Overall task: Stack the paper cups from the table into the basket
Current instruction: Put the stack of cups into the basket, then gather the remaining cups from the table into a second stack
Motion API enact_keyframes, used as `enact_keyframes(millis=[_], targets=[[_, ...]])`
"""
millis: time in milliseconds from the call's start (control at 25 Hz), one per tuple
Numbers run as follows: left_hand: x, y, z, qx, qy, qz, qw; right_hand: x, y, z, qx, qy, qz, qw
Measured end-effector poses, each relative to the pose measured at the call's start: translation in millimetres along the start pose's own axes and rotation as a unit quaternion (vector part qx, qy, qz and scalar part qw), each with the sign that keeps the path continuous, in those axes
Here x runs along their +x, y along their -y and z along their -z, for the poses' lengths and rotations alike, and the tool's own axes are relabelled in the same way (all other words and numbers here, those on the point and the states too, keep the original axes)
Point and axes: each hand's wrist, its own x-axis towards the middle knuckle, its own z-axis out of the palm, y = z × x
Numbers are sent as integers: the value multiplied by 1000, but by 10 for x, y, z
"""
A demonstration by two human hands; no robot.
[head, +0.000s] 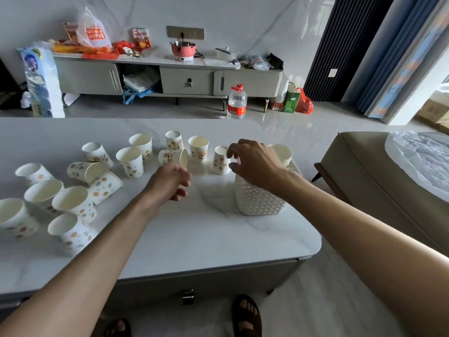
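Note:
Several white paper cups with orange dots stand or lie across the marble table [199, 229], most of them on its left half. A white woven basket [257, 200] stands at the right, and a stack of cups [283, 153] rises from it behind my wrist. My right hand [255, 161] hovers over the basket's left rim, fingers curled and apart, just right of an upside-down cup [220, 160]. My left hand [171, 182] is over the table centre, fingers loosely bent, holding nothing, just below a tipped cup [173, 157].
The table's right edge lies just past the basket, with a beige sofa [374, 181] beyond. A water bottle [237, 102] stands on the floor behind the table. A low cabinet [170, 79] with bags and a pink pot lines the far wall.

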Motion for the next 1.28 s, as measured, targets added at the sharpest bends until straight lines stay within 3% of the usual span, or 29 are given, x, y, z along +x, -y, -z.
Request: enact_keyframes(millis=[120, 280, 400, 600, 720, 880, 960, 1040, 1160, 1280], targets=[[-142, 267, 456, -9, -53, 24, 998, 164, 495, -398, 104, 84, 3, 991], [-147, 541, 910, -35, -105, 38, 993, 528, 911, -1127, 269, 152, -83, 947], [-19, 713, 998, -51, -109, 41, 992, 918, 904, -1537, 352, 148, -161, 910], [150, 955, 948, -32, -63, 26, 997, 1366, 870, -1947, 509, 101, -278, 808], [163, 1017, 964, -31, -55, 23, 998, 1295, 938, -1999, 538, 37, -287, 792], [-31, 1004, 967, 5, -64, 1, 998, 792, 1074, -1708, 500, -28, -246, 830], [-223, 969, 955, 102, -78, -54, 990, 485, 1198, -1465, 480, -7, -201, 854], [-438, 932, 950, 212, -122, -137, 960, 235, 1349, -1208, 469, 23, -138, 872], [-704, 893, 1023, 291, -158, -198, 923, 32, 1661, -899, 497, 96, -29, 862], [-812, 893, 1229, 251, -163, -129, 945, 56, 1991, -818, 517, 124, 36, 846]])
